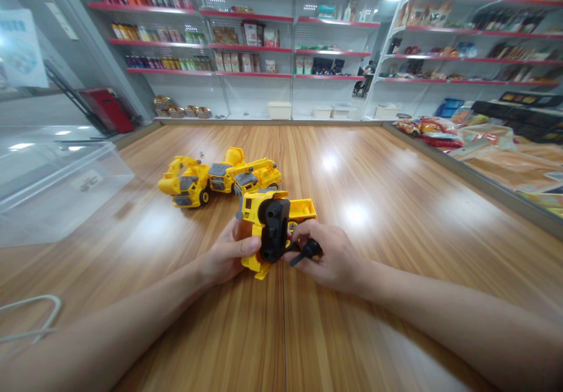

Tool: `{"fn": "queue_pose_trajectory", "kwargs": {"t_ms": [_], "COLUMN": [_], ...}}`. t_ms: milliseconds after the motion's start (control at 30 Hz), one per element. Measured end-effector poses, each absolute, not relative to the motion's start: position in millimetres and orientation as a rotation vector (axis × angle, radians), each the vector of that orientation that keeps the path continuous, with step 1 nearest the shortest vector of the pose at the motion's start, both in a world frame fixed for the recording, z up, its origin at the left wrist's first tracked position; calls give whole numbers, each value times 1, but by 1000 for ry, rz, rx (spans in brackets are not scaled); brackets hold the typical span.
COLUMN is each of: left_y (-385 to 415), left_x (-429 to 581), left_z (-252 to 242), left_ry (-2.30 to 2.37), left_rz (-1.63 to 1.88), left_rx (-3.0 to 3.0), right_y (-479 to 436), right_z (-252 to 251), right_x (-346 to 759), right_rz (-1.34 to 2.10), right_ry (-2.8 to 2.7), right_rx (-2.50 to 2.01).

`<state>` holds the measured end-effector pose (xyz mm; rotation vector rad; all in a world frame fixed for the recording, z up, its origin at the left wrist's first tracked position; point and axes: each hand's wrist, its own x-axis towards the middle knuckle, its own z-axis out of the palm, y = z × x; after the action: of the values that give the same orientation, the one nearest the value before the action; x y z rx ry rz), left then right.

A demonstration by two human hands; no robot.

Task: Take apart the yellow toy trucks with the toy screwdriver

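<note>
My left hand is wrapped round the left side of a yellow toy truck, thumb on its edge. The truck is tipped up, and its black underside faces me. My right hand pinches a small black part with a rounded end and a flat arm, close against the truck's right side. Its exact kind cannot be made out. Just behind my right fingers shows a yellow dump bed; whether it belongs to the held truck is hidden.
Beyond my hands stand a yellow toy excavator, a toy cement mixer and a toy crane truck. A clear plastic bin sits at the left, a white cable below it. Packaged snacks lie along the right edge. Stocked shelves line the back.
</note>
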<state>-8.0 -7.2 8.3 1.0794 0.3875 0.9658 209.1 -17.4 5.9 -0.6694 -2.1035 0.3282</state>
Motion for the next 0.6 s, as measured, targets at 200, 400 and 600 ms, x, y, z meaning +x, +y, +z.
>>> {"fn": "queue_pose_trajectory", "kwargs": {"t_ms": [200,400,600], "left_y": [-7,-13,-15], "left_x": [-5,-2,-1], "left_z": [8,7,9], "left_ry": [403,428,461], "left_rz": [1021,1018,950], "left_rx": [1167,1224,1291], "right_y": [-19,-22,-24], "right_z": [5,9,16], "right_x": [208,207,206], "right_rz": [477,840,852], "right_ry": [-2018,-1880,-1932], "right_rx": [-716,-939,-983]}}
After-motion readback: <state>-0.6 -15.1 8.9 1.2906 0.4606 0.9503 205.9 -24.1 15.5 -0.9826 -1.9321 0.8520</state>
